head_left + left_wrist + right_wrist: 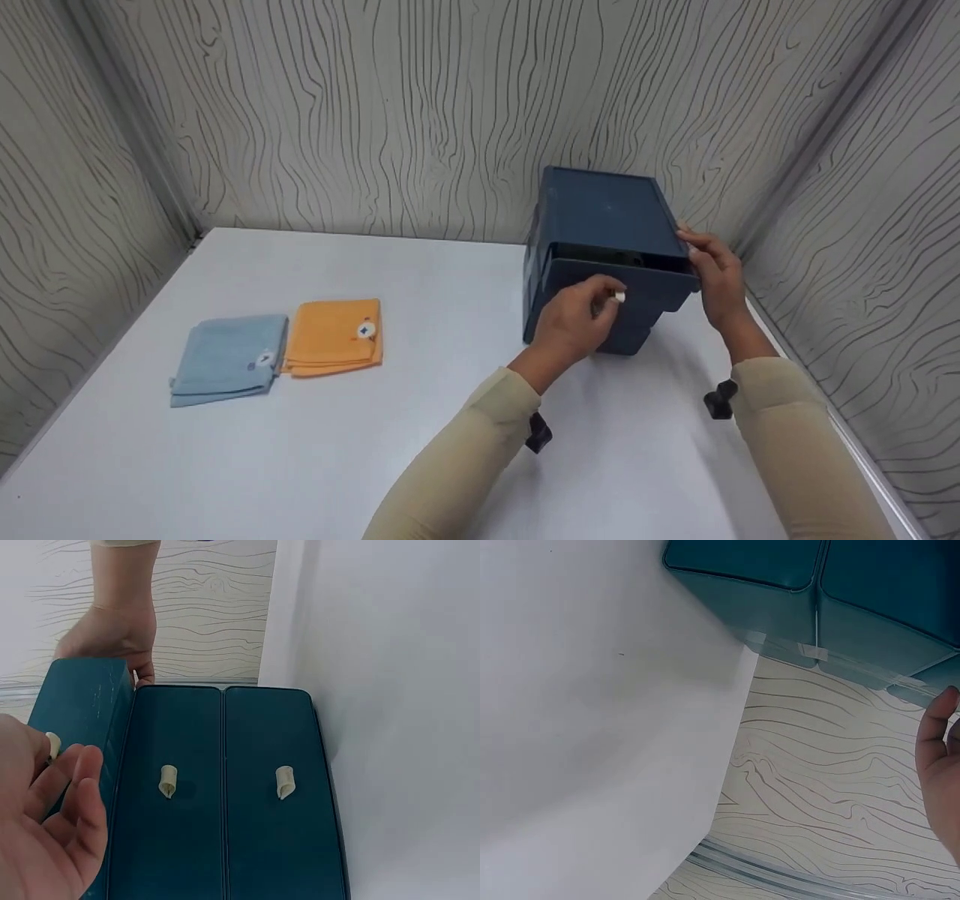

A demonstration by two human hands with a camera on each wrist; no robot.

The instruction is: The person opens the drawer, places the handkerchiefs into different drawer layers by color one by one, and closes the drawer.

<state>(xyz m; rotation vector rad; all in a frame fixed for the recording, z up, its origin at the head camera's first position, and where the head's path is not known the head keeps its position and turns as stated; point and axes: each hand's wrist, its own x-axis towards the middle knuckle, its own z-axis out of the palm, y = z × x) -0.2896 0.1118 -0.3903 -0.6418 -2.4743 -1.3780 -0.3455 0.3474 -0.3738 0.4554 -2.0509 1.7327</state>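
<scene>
A dark blue drawer box stands at the back right, its top drawer slid partly out with a dark gap above the front. My left hand pinches the small cream pull tab on that drawer, thumb against bent fingers. In the left wrist view, the pulled drawer juts ahead of two closed drawers, each with its own cream tab. My right hand rests against the box's right side, fingertips at the top edge and thumb near the front corner.
On the left of the white table lie a folded light blue cloth and a folded orange cloth, side by side. Wood-patterned panels rise behind and on both sides, the right one close to the box.
</scene>
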